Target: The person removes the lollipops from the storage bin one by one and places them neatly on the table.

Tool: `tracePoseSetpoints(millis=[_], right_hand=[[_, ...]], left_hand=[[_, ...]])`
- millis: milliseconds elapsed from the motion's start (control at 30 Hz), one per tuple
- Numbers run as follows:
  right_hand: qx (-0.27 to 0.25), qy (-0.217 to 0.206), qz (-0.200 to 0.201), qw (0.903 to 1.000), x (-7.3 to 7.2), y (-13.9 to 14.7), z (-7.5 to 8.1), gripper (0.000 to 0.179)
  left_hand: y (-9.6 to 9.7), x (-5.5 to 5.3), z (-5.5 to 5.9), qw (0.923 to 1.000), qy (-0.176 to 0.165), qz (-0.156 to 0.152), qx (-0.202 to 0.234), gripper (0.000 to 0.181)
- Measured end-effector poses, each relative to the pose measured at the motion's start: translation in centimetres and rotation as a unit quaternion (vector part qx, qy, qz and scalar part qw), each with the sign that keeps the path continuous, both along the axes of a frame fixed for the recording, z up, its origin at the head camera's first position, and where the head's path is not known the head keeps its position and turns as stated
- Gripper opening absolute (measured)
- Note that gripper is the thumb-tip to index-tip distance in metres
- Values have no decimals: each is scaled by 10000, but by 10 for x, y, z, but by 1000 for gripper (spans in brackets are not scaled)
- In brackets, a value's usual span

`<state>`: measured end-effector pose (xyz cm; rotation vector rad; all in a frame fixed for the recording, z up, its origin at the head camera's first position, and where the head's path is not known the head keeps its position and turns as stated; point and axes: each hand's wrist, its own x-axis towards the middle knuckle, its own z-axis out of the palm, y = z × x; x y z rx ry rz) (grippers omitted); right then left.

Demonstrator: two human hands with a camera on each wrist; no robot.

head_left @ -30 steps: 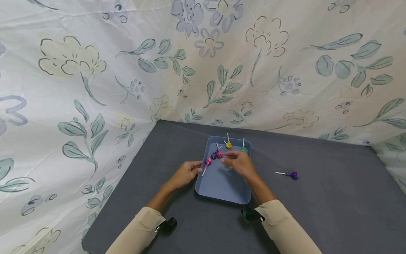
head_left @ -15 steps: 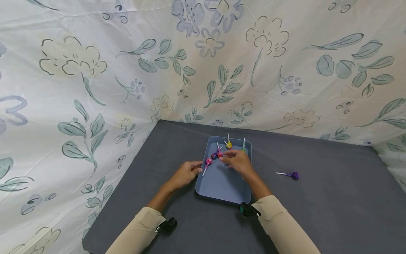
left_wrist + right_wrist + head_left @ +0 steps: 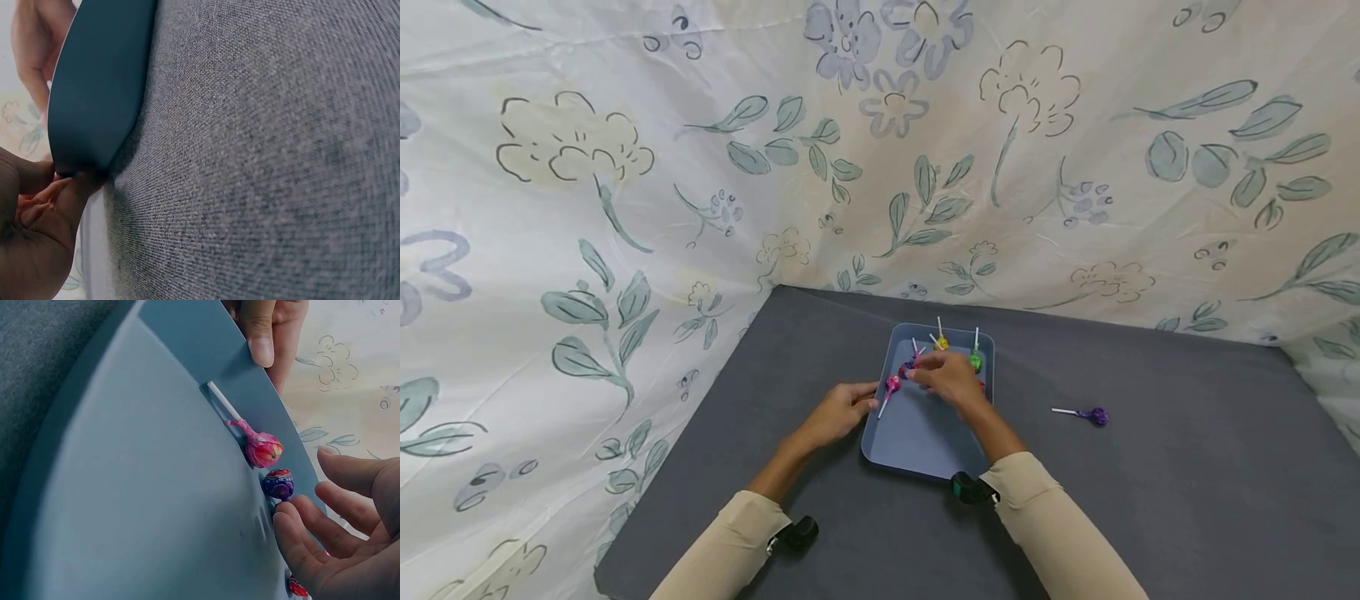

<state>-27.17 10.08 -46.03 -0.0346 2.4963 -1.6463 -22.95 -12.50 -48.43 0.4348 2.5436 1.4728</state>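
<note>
My left hand (image 3: 838,412) grips the left rim of a blue-grey tray (image 3: 917,450), thumb over the edge. In the left wrist view its fingers pinch the tray wall (image 3: 103,81). My right hand (image 3: 951,379) is over the tray's far half, fingers loosely bent and thumb apart. Its fingertips (image 3: 286,512) are right at a purple-and-red lollipop (image 3: 279,484). Beside that lies a pink lollipop (image 3: 264,449), its white stick along the left wall. Farther back are a yellow lollipop (image 3: 942,342) and a green lollipop (image 3: 976,362). A red wrapped piece (image 3: 981,385) is partly hidden by my right hand.
A purple lollipop (image 3: 1097,416) lies outside the tray on the dark grey tabletop (image 3: 1187,467), to the right. Behind the table hangs a floral cloth (image 3: 1037,208), which continues along the left side.
My right hand has moved left within the tray toward the purple-and-red lollipop. The green lollipop's head and a red wrapped piece now show at the right. My left hand stays on the rim.
</note>
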Motion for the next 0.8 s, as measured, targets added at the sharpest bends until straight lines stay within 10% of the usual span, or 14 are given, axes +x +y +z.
tracePoseSetpoints(millis=[800], right_hand=[[14,17,249,9997,-10,-17,-5,27]], left_hand=[[2,0,2,9998,144,-117,-3,39]])
